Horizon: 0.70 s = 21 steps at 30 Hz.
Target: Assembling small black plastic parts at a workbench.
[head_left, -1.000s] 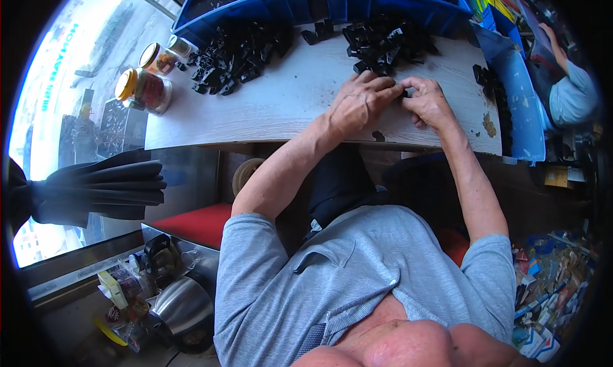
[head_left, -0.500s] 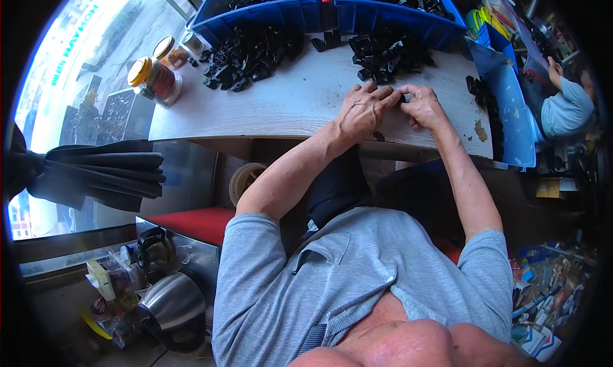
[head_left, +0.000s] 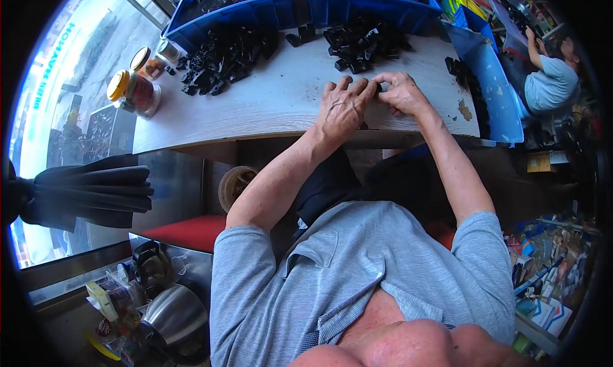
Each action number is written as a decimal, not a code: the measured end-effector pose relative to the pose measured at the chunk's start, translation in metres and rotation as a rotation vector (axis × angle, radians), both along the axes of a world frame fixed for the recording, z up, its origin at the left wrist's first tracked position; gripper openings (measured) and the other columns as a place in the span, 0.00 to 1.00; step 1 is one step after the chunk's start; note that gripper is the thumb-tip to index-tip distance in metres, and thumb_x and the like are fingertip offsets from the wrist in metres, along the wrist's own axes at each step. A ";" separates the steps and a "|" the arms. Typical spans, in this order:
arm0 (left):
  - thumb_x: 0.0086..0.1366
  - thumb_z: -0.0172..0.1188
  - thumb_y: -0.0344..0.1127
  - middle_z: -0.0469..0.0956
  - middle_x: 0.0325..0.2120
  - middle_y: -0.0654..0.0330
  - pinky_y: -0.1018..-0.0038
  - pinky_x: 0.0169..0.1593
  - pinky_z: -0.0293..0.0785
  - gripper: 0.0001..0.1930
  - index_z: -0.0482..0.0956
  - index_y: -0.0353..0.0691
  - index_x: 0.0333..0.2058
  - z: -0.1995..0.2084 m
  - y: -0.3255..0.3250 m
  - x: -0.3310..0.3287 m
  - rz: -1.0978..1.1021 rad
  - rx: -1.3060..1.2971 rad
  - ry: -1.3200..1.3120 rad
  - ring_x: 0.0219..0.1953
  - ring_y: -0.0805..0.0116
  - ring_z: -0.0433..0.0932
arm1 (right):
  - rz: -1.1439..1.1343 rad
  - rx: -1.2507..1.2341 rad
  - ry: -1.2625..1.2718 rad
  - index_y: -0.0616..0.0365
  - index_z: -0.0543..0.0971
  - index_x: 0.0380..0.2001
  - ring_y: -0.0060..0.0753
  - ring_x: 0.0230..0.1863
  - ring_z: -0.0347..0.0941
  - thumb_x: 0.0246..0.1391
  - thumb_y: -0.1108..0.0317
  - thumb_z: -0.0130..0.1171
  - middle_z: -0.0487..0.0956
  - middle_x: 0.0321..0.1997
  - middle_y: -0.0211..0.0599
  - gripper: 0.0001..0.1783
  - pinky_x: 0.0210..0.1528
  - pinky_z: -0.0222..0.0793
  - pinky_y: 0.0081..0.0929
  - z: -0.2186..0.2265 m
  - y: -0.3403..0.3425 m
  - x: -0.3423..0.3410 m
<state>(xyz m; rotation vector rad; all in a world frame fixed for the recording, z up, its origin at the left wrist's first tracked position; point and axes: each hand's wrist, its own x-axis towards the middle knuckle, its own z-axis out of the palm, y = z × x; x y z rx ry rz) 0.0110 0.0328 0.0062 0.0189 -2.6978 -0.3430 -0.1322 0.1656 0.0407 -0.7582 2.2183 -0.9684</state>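
My left hand (head_left: 343, 105) and my right hand (head_left: 402, 95) meet over the near edge of the pale wood-grain table (head_left: 268, 112). Between their fingertips is a small black plastic part (head_left: 383, 87), mostly hidden by the fingers. The right thumb and forefinger pinch it from the right; the left fingers are bent against it from the left. Just beyond my hands lies a heap of black plastic parts (head_left: 365, 43). A second heap of similar parts (head_left: 223, 59) is spread farther left, and a couple of loose pieces (head_left: 300, 35) sit between the heaps.
Two blue bins (head_left: 239, 11) with black parts stand along the far edge. Another blue bin (head_left: 506, 102) borders the table's right side. Lidded jars (head_left: 135, 94) stand at the left. Below left is a metal kettle (head_left: 175, 316). Another person (head_left: 552, 83) works at far right.
The whole view has shifted, so table and hands appear farther left and slightly higher. My hands stay together on the small black part, with little change in their grip.
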 end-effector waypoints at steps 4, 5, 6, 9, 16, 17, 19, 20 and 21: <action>0.54 0.67 0.29 0.78 0.55 0.61 0.59 0.54 0.70 0.34 0.73 0.48 0.62 -0.004 0.001 -0.003 0.025 -0.010 0.038 0.55 0.55 0.75 | -0.037 0.019 0.006 0.51 0.82 0.53 0.22 0.16 0.72 0.49 0.73 0.61 0.78 0.20 0.31 0.24 0.19 0.71 0.23 -0.001 0.000 0.003; 0.53 0.67 0.28 0.78 0.55 0.61 0.59 0.54 0.70 0.34 0.73 0.48 0.62 -0.003 -0.002 -0.003 0.013 0.026 0.029 0.55 0.55 0.75 | -0.031 -0.021 0.008 0.53 0.82 0.51 0.20 0.14 0.69 0.49 0.75 0.58 0.74 0.17 0.28 0.24 0.16 0.65 0.22 0.000 0.000 0.004; 0.53 0.68 0.28 0.78 0.56 0.61 0.60 0.54 0.70 0.34 0.73 0.48 0.61 -0.004 -0.003 -0.003 -0.003 0.062 0.019 0.55 0.55 0.75 | -0.028 -0.061 0.008 0.55 0.81 0.50 0.19 0.12 0.65 0.48 0.76 0.56 0.70 0.15 0.25 0.23 0.14 0.59 0.21 0.001 -0.001 0.005; 0.52 0.69 0.29 0.78 0.55 0.62 0.60 0.54 0.70 0.35 0.73 0.49 0.61 -0.007 0.000 -0.002 0.012 0.025 0.048 0.55 0.55 0.75 | -0.014 -0.054 0.022 0.55 0.81 0.50 0.19 0.12 0.65 0.48 0.76 0.55 0.70 0.15 0.25 0.23 0.14 0.60 0.21 -0.001 0.000 0.005; 0.58 0.64 0.30 0.77 0.56 0.65 0.58 0.53 0.71 0.31 0.73 0.51 0.62 0.003 -0.004 -0.003 0.026 -0.063 -0.039 0.56 0.52 0.75 | 0.033 -0.021 0.047 0.51 0.82 0.53 0.25 0.17 0.75 0.50 0.71 0.63 0.81 0.24 0.35 0.24 0.19 0.72 0.23 0.000 -0.001 -0.001; 0.59 0.62 0.29 0.77 0.56 0.65 0.58 0.53 0.71 0.30 0.73 0.52 0.62 -0.004 -0.002 -0.005 0.053 -0.102 0.013 0.56 0.53 0.75 | 0.036 -0.021 0.044 0.51 0.82 0.53 0.25 0.17 0.75 0.50 0.71 0.63 0.81 0.24 0.35 0.24 0.19 0.72 0.23 -0.001 0.000 0.000; 0.60 0.62 0.29 0.78 0.56 0.64 0.57 0.53 0.71 0.29 0.73 0.51 0.62 -0.006 0.000 -0.006 0.051 -0.063 0.043 0.55 0.54 0.76 | -0.033 0.005 0.039 0.50 0.82 0.54 0.25 0.17 0.75 0.50 0.69 0.63 0.81 0.25 0.35 0.25 0.19 0.72 0.23 -0.002 0.000 0.001; 0.60 0.61 0.29 0.78 0.55 0.64 0.57 0.53 0.71 0.28 0.74 0.51 0.61 -0.007 -0.001 -0.005 0.045 -0.021 0.075 0.55 0.54 0.76 | -0.030 0.001 0.038 0.50 0.82 0.54 0.25 0.17 0.75 0.50 0.69 0.63 0.81 0.25 0.35 0.25 0.19 0.72 0.23 -0.003 -0.002 0.000; 0.61 0.61 0.30 0.80 0.53 0.62 0.57 0.52 0.72 0.26 0.75 0.50 0.60 -0.007 0.000 -0.004 0.055 -0.015 0.094 0.53 0.55 0.78 | 0.000 0.024 0.031 0.50 0.82 0.55 0.24 0.18 0.75 0.51 0.69 0.62 0.81 0.25 0.35 0.25 0.19 0.72 0.23 -0.003 -0.002 -0.001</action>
